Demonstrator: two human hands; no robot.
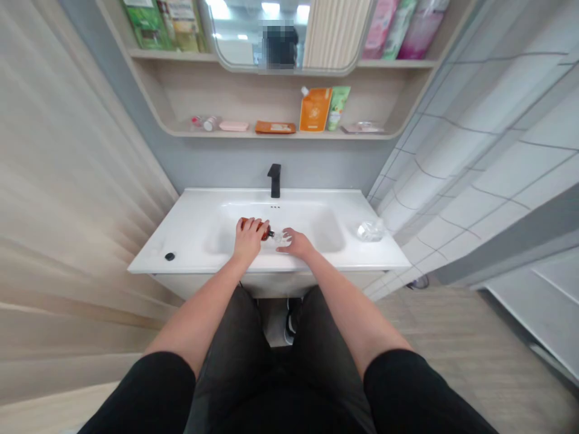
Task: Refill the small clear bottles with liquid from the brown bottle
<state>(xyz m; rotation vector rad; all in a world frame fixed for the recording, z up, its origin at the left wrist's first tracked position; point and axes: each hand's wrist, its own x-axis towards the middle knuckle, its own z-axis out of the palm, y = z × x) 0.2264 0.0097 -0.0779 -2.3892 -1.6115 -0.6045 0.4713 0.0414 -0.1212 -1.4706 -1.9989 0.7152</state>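
Note:
Over the white sink, my left hand is wrapped round an amber-brown bottle. The bottle lies tipped on its side, its dark neck pointing right. My right hand has its fingers curled round a small clear container, whose opening is close to the bottle's mouth. Whether liquid is flowing between them I cannot tell. A small round black cap lies on the counter at the left.
Behind the sink stands a black faucet. A crumpled clear plastic item sits on the right of the counter. Above, a shelf holds an orange pouch, a green tube and other toiletries, below a mirror.

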